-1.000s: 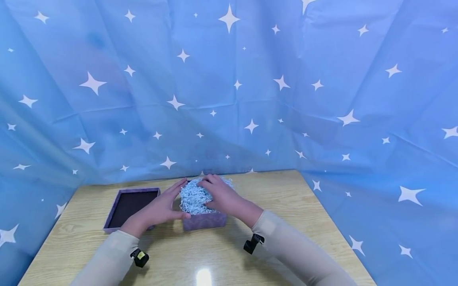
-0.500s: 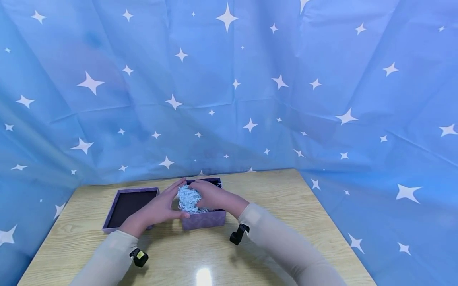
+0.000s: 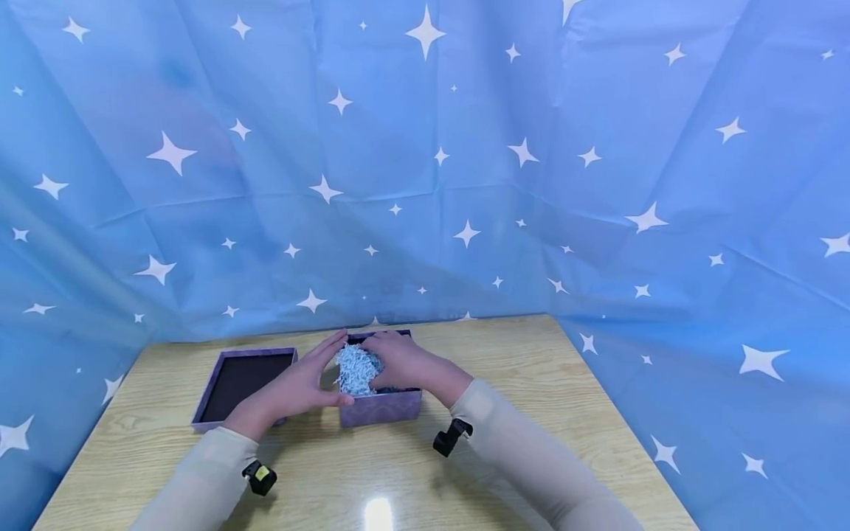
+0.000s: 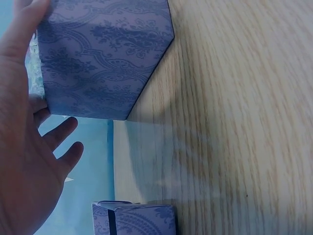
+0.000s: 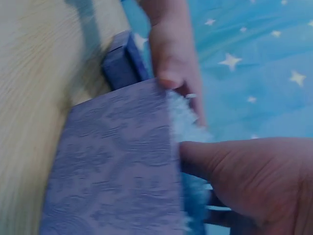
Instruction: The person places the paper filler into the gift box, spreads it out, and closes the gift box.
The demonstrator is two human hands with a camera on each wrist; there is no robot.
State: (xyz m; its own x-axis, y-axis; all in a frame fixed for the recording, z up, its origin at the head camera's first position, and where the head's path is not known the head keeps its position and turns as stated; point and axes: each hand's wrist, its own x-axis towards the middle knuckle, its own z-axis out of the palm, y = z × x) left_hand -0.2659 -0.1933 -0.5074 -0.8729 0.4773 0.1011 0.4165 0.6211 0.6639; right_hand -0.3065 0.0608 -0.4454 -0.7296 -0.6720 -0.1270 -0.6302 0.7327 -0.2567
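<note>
More of the box (image 3: 381, 411) now lies uncovered: we see the right hand (image 3: 412, 366) grasping the shredded paper (image 3: 356, 369) inside, bunched toward the box's left wall (braced by the outspread left hand (image 3: 299, 385)).

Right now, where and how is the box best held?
Likely by the left and right walls of the box, from either side: it stands upright, looks flat-walled, and shreds lie in its open top. The left hand spans the left wall.

Shredded paper (image 3: 357, 369) in box (image 3: 381, 411); lid (image 3: 242, 383) left; both on table (image 3: 531, 405); curtain (image 3: 398, 169) behind.
</note>
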